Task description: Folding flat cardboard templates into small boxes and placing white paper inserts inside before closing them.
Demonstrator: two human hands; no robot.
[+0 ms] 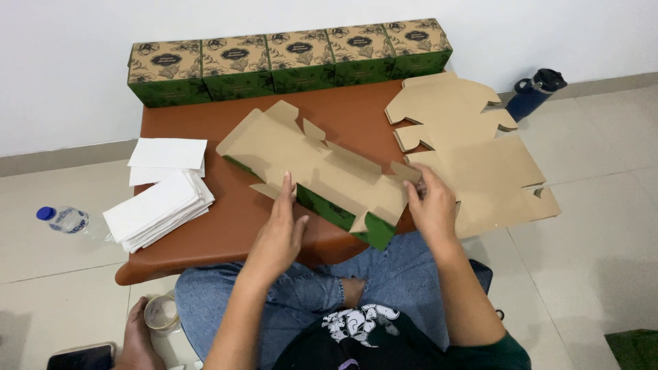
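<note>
My left grip (277,229) lies spread flat on the unfolded carton (322,175); my right grip (432,205) pinches its flap. Five closed boxes (291,58) line the surface (205,226).

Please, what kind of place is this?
Probably a room at home used for packing by hand: a low brown table on the pale tiled floor, a row of folded green-and-tan cardboard boxes against the white wall, flat cardboard blanks waiting.

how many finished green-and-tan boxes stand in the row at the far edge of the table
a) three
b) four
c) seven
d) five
d) Five finished boxes stand side by side along the wall edge of the table, beyond the flat cardboard box blank that the left hand and right hand are folding.
</note>
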